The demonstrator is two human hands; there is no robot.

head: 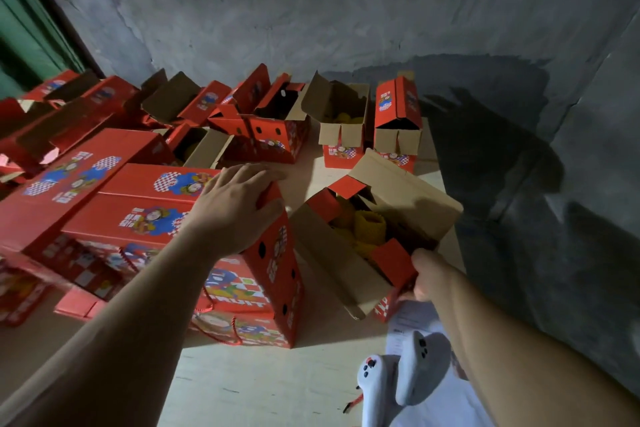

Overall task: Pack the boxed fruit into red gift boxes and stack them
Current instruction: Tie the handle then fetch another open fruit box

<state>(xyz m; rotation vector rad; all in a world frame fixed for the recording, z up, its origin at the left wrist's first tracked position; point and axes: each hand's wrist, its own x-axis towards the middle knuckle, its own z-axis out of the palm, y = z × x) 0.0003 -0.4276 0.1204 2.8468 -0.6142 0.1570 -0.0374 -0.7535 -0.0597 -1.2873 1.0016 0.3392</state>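
Note:
My left hand [235,208] lies on the top right corner of a closed red gift box [145,211], with the thumb hooked over its edge. That box tops a stack, above another red box [249,298] with rope handles. To the right an open red gift box [374,232] sits tilted, its cardboard flaps up and fruit in yellow foam netting [367,225] inside. My right hand [427,276] grips the near red flap of this open box.
Several more red gift boxes, open and closed, crowd the left and back of the surface [270,385]. Two open ones [346,128] stand near the grey wall. Two white controllers [398,381] and a paper sheet lie at the bottom right.

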